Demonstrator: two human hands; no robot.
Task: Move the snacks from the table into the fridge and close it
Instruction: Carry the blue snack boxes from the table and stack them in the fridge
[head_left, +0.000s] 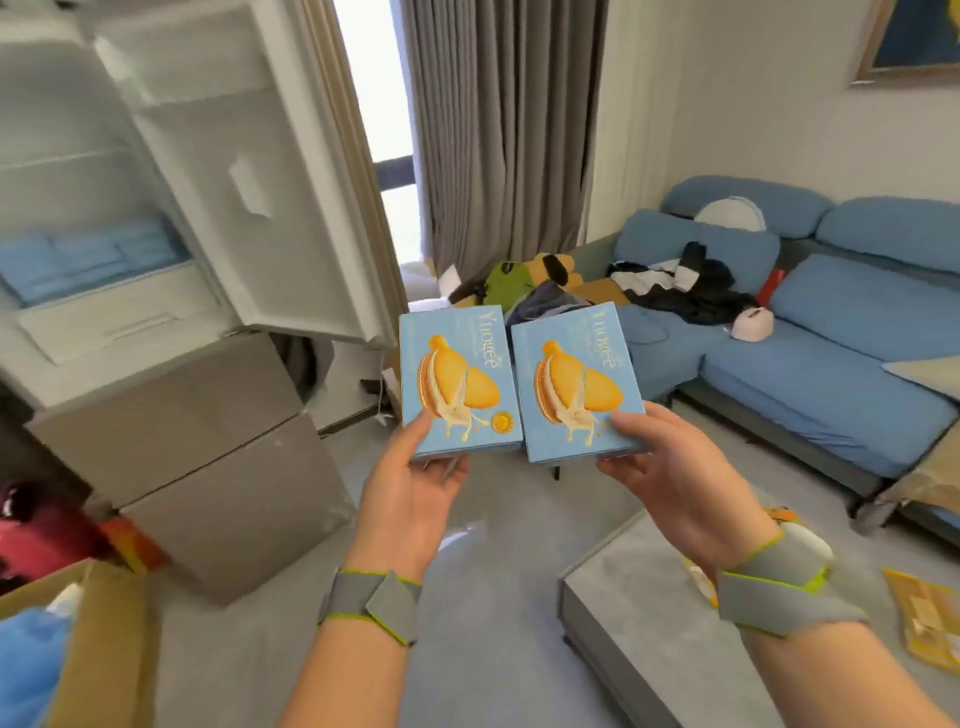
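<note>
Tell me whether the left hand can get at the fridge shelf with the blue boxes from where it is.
Probably yes: the fridge door stands wide open, and nothing shows between the left hand, which grips a snack box, and that shelf; it must swing left.

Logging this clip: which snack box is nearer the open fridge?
The box in the left hand; the right hand holds the other box, farther from the fridge.

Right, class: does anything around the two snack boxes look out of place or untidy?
Dark clothes lie heaped on the blue sofa, a plush toy piled beside its end: untidy. The left snack box and right snack box look undamaged.
</note>
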